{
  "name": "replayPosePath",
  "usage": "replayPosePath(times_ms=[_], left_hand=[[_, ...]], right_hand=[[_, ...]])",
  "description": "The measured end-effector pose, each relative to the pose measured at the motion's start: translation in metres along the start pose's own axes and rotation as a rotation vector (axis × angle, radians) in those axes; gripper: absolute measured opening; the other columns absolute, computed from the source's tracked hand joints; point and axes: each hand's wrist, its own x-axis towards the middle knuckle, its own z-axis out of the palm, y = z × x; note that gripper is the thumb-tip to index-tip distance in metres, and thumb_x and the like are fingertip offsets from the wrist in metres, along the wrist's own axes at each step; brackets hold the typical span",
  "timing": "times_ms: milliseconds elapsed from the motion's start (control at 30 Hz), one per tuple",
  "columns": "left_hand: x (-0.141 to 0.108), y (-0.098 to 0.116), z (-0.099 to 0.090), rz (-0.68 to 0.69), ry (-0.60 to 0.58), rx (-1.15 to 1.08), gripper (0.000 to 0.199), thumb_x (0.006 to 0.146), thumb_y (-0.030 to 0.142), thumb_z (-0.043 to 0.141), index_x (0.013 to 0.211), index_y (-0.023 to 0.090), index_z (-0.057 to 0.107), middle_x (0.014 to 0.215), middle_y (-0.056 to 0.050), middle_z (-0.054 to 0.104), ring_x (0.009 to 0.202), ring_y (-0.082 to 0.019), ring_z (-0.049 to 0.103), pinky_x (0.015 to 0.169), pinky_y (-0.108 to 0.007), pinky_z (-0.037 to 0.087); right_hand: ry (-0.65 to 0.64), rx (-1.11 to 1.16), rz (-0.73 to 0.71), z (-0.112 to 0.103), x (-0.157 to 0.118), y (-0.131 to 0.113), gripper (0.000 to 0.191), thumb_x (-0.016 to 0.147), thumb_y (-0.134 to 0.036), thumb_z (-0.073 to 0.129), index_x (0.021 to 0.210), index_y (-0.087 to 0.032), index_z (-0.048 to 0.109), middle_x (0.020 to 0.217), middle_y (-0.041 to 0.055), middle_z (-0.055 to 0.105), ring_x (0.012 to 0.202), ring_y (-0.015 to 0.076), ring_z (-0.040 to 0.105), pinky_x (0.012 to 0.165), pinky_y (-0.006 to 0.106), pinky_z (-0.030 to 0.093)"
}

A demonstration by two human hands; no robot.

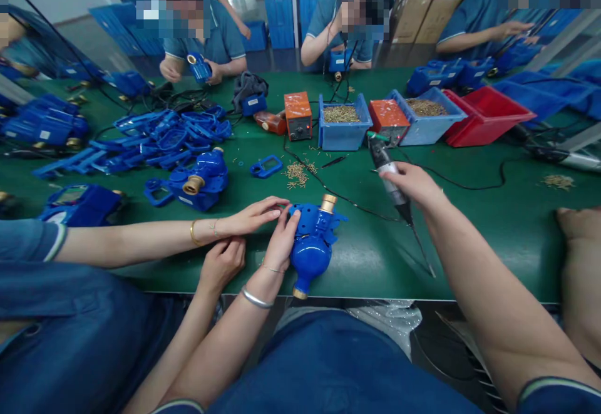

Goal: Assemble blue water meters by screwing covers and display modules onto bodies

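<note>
A blue water meter (pixel 310 248) with brass pipe ends lies at the table's front edge, one end pointing toward me. My left hand (pixel 280 243), wearing a silver bangle, grips its left side with the thumb on top. Away to the right, my right hand (pixel 416 183) is closed around a grey and black electric screwdriver (pixel 387 166), its long bit slanting down toward the front of the table. A co-worker's hand (pixel 256 215) reaches in from the left, its fingertips at the meter's upper left corner beside my fingers. The co-worker's other hand (pixel 224 260) rests curled behind my wrist.
Loose screws (pixel 298 175) and a blue frame (pixel 267 166) lie beyond the meter. Behind them stand an orange power box (pixel 298 116), a blue screw bin (pixel 345 135) and a red bin (pixel 491 119). A heap of blue covers (pixel 169 135) and another meter (pixel 201 179) occupy the left. Co-workers sit opposite.
</note>
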Motion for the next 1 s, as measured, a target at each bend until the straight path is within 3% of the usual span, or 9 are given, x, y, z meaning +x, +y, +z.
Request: replayPosePath(times_ms=[100, 200, 300, 367, 500, 667, 733, 833, 1000], left_hand=[[-0.007, -0.007, -0.003, 0.03, 0.017, 0.123, 0.024, 0.095, 0.032, 0.045, 0.105, 0.022, 0.064, 0.08, -0.006, 0.063, 0.093, -0.024, 0.066, 0.09, -0.04, 0.053], [-0.015, -0.024, -0.006, 0.092, 0.036, 0.323, 0.023, 0.089, 0.027, 0.053, 0.108, 0.028, 0.065, 0.084, -0.007, 0.065, 0.092, -0.028, 0.065, 0.088, -0.045, 0.054], [-0.021, -0.04, -0.008, 0.143, 0.003, 0.479, 0.033, 0.084, 0.03, 0.054, 0.116, 0.036, 0.062, 0.096, -0.008, 0.067, 0.094, -0.034, 0.064, 0.08, -0.052, 0.055], [-0.022, -0.045, -0.009, 0.148, -0.009, 0.516, 0.037, 0.083, 0.032, 0.053, 0.118, 0.039, 0.06, 0.097, -0.008, 0.066, 0.095, -0.037, 0.063, 0.074, -0.054, 0.054], [-0.02, -0.042, -0.008, 0.159, 0.009, 0.509, 0.032, 0.084, 0.029, 0.055, 0.115, 0.035, 0.062, 0.088, -0.008, 0.065, 0.09, -0.034, 0.064, 0.068, -0.046, 0.055], [-0.018, -0.039, -0.005, 0.195, 0.051, 0.364, 0.017, 0.088, 0.027, 0.056, 0.102, 0.028, 0.065, 0.077, -0.003, 0.06, 0.084, -0.024, 0.063, 0.076, -0.035, 0.053], [-0.02, -0.038, -0.004, 0.093, 0.05, 0.338, 0.017, 0.093, 0.031, 0.05, 0.096, 0.024, 0.065, 0.076, -0.005, 0.059, 0.09, -0.025, 0.063, 0.087, -0.037, 0.05], [-0.022, -0.033, -0.004, -0.208, 0.019, 0.218, 0.035, 0.097, 0.042, 0.04, 0.089, 0.019, 0.066, 0.083, -0.012, 0.062, 0.11, -0.032, 0.06, 0.106, -0.047, 0.036], [-0.018, -0.024, -0.004, -0.49, 0.164, -0.11, 0.03, 0.087, 0.054, 0.056, 0.081, 0.025, 0.064, 0.088, -0.013, 0.063, 0.126, -0.036, 0.051, 0.115, -0.051, 0.026]], right_hand=[[0.038, 0.175, -0.055, -0.033, -0.009, -0.025, 0.059, 0.095, -0.057, 0.034, 0.127, -0.011, 0.054, 0.11, 0.012, 0.068, 0.086, 0.0174, 0.066, 0.073, 0.029, 0.052], [0.005, 0.506, -0.101, -0.046, -0.028, -0.051, 0.066, 0.094, -0.066, 0.026, 0.134, -0.02, 0.049, 0.12, 0.01, 0.064, 0.093, 0.0179, 0.067, 0.076, 0.031, 0.058], [-0.155, 0.857, -0.109, -0.039, -0.046, -0.068, 0.057, 0.092, -0.066, 0.036, 0.123, -0.023, 0.054, 0.126, 0.0086, 0.061, 0.094, 0.0184, 0.067, 0.077, 0.034, 0.058], [-0.222, 0.906, -0.117, -0.031, -0.054, -0.074, 0.05, 0.092, -0.063, 0.04, 0.123, -0.025, 0.052, 0.127, 0.0067, 0.061, 0.086, 0.0161, 0.066, 0.072, 0.032, 0.057], [-0.227, 0.932, -0.139, -0.021, -0.06, -0.082, 0.049, 0.091, -0.059, 0.042, 0.131, -0.03, 0.045, 0.11, 0.0026, 0.065, 0.067, 0.0131, 0.06, 0.061, 0.028, 0.053], [-0.185, 0.996, -0.181, -0.017, -0.063, -0.095, 0.048, 0.087, -0.06, 0.048, 0.12, -0.027, 0.056, 0.093, 0.0016, 0.062, 0.065, 0.0129, 0.056, 0.065, 0.03, 0.054], [-0.201, 1.002, -0.196, -0.016, -0.065, -0.099, 0.052, 0.084, -0.064, 0.052, 0.119, -0.026, 0.058, 0.092, 0.0018, 0.061, 0.067, 0.0128, 0.056, 0.069, 0.03, 0.055], [-0.244, 1.023, -0.217, -0.015, -0.068, -0.106, 0.057, 0.079, -0.067, 0.06, 0.118, -0.026, 0.06, 0.088, 0.0016, 0.058, 0.066, 0.0121, 0.055, 0.067, 0.028, 0.054], [-0.223, 1.056, -0.275, -0.015, -0.075, -0.131, 0.059, 0.077, -0.074, 0.055, 0.106, -0.024, 0.066, 0.077, 0.0025, 0.054, 0.055, 0.0111, 0.048, 0.056, 0.029, 0.049]])
